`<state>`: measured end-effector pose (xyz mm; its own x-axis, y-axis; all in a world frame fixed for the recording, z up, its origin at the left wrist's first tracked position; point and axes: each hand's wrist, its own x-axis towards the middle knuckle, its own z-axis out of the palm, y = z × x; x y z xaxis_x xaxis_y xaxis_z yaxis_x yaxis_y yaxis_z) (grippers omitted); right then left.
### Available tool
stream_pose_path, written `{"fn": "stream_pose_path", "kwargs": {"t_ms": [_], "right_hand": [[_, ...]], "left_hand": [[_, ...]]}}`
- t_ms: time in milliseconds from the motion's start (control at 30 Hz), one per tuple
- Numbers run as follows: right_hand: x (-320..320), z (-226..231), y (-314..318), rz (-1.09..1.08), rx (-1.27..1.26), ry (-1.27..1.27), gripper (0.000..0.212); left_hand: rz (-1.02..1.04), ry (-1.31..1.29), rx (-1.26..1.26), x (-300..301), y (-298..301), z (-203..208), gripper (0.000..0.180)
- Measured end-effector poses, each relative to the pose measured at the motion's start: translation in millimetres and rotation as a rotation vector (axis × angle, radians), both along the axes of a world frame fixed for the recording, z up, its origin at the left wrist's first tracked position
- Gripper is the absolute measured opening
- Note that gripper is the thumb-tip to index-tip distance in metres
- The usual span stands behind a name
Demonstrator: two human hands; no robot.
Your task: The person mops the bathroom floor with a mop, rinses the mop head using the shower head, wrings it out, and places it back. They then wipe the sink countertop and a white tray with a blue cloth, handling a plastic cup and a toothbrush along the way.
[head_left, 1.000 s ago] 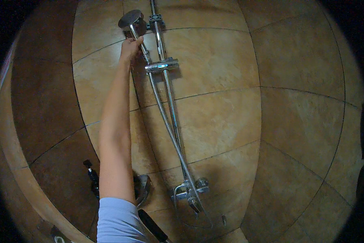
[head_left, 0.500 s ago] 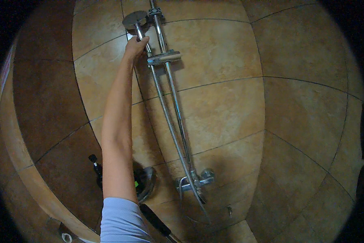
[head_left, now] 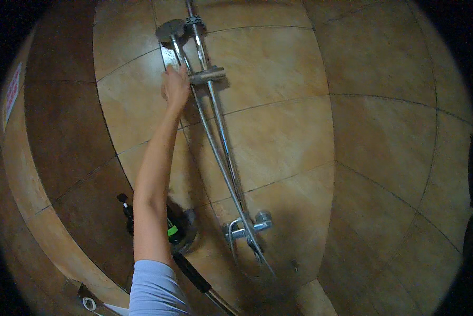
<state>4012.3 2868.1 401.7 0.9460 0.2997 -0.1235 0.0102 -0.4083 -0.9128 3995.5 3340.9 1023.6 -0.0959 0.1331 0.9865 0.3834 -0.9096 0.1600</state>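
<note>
My left hand (head_left: 176, 88) is raised to the lower end of the shower head's handle, beside the sliding bracket. Its fingers look apart, and the handle is not wrapped in them. Whether a fingertip touches the chrome handle is hard to make out. The round hand shower head (head_left: 171, 30) sits tilted in the bracket (head_left: 209, 76) on the chrome riser rail (head_left: 218, 116). From the handle a metal hose (head_left: 213, 141) runs down toward the mixer tap (head_left: 247, 226). My right hand is out of view.
Behind my forearm stand dark bottles (head_left: 171, 226) on a corner shelf (head_left: 190, 237). A black grip on a metal tube (head_left: 191, 271) rises from the lower edge. Tan tiled wall (head_left: 278, 131) surrounds the rail; darker tiles (head_left: 57, 137) lie left. A white roll (head_left: 89, 304) is at lower left.
My left hand has come off the shower head's handle and moved down toward the bracket, its fingers loosened. The view has shifted slightly. The shower head stays in its bracket.
</note>
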Motion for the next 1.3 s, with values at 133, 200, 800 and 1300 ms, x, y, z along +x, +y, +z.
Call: {"fn": "stream_pose_path", "kwargs": {"t_ms": [133, 200, 800, 1300], "right_hand": [[-40, -87, -77, -0.074, -0.168, 0.190, 0.044], [-69, -142, -110, -0.056, -0.261, 0.280, 0.044], [65, -195, -228, -0.147, 0.096, -0.210, 0.026], [-92, -301, -671, -1.074, -0.098, 0.342, 0.047]], "left_hand": [[-0.047, 0.294, 0.474, 51, -75, -113, 0.025], [-0.046, 0.884, 0.749, 69, -137, -208, 0.036], [-1.480, 1.449, -1.671, 63, -488, -660, 0.038], [-2.389, 1.329, -0.707, -14, -1000, -525, 0.045]]}}
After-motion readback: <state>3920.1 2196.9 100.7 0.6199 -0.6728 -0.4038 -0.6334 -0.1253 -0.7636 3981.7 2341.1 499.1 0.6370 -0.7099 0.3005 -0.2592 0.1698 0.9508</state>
